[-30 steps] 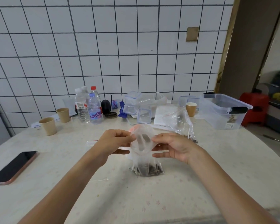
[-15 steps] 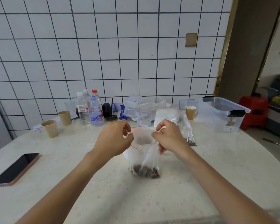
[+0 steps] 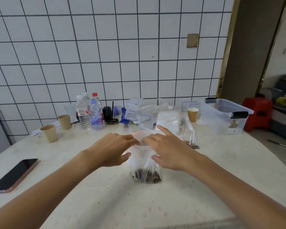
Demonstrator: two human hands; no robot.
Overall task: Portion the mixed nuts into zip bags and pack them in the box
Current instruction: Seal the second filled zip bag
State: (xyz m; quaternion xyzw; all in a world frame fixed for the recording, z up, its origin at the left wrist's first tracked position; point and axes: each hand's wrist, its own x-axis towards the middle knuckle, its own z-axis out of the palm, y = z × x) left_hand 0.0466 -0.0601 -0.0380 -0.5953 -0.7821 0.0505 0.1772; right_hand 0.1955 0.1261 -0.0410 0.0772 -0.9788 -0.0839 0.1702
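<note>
A clear zip bag point(image 3: 144, 164) stands on the table in front of me with dark mixed nuts point(image 3: 146, 176) at its bottom. My left hand point(image 3: 113, 149) and my right hand point(image 3: 165, 150) meet at the bag's top, fingertips pinching along the red zip strip. A second clear bag with nuts point(image 3: 187, 134) lies just behind my right hand. The clear plastic box point(image 3: 224, 115) with black latches stands at the back right, its lid off.
A phone point(image 3: 14, 175) lies at the left edge. Two paper cups point(image 3: 49, 133) and water bottles point(image 3: 92, 113) stand at the back left. Small clear containers point(image 3: 139, 113), a white packet and another paper cup point(image 3: 193, 114) crowd the back middle. A red stool point(image 3: 257, 113) sits beyond the table.
My hands have come together from the bag's sides to its top, and the round open mouth is now pressed flatter between my fingers. The view has tilted upward.
</note>
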